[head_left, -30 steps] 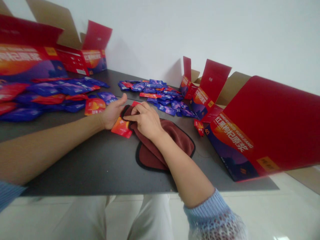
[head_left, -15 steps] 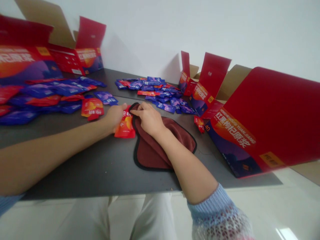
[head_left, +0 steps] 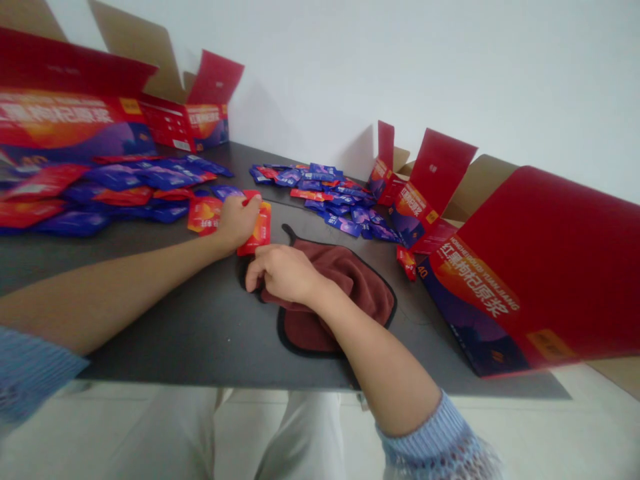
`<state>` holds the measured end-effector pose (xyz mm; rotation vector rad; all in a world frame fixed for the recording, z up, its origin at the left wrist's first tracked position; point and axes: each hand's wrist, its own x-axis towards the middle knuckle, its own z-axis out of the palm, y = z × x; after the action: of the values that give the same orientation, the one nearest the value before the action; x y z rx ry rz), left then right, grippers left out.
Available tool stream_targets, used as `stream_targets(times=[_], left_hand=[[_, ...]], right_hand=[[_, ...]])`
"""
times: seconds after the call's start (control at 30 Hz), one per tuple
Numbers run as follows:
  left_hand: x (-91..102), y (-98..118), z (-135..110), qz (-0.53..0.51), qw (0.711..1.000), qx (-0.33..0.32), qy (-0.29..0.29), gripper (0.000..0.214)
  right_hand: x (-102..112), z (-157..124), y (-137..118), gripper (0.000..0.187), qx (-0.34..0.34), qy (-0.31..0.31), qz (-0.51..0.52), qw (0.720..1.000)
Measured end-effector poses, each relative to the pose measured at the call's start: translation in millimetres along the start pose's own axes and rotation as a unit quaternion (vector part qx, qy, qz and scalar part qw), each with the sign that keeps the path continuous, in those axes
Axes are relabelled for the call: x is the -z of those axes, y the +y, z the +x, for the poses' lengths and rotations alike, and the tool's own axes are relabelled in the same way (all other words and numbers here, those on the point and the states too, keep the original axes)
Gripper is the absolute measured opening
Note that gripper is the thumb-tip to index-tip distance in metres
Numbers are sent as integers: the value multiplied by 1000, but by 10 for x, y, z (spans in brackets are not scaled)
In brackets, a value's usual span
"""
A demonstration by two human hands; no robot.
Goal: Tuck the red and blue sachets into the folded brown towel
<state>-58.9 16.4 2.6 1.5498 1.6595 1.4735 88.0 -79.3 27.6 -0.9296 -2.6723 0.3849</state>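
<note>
My left hand [head_left: 239,221] is closed on a red-orange sachet [head_left: 262,230], gripping its upper left part just above the table. Below and right of it, my right hand [head_left: 287,273] is closed on the left end of a brown cloth [head_left: 350,273] with black edging. The cloth lies bunched on the dark table, part of it folded under my right hand. Another orange sachet [head_left: 203,213] lies left of my left hand. Beside that hand, a purple sachet [head_left: 226,192] is partly hidden.
A heap of blue and red sachets [head_left: 120,187] covers the left, and a second pile [head_left: 335,193] sits at the back middle. Open cartons stand at left [head_left: 75,123] and right [head_left: 530,267]. A small red sachet [head_left: 407,262] lies by the right cartons.
My right hand has moved down and left, dragging the cloth's edge with it. My left hand has lifted the sachet up slightly, away from the cloth. The view has shifted a little.
</note>
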Motion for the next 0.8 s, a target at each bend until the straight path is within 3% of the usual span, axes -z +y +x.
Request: stream_targets(times=[0.17, 0.3, 0.47, 0.67, 0.8], left_hand=[[-69, 30, -52, -69, 979, -12, -189, 40], [-103, 38, -82, -103, 965, -10, -239, 42], [-88, 73, -188, -271, 916, 105, -276, 37], [22, 293, -408, -405, 794, 242, -382, 36], [29, 375, -432, -397, 773, 313, -382, 37]], right_hand=[[2, -12, 104, 32, 24, 168, -14, 985], [17, -33, 122, 36, -7, 262, -43, 964], [23, -51, 171, 34, -70, 302, -100, 945], [73, -72, 294, 33, -152, 319, -159, 922], [192, -88, 307, 32, -206, 328, -127, 913]])
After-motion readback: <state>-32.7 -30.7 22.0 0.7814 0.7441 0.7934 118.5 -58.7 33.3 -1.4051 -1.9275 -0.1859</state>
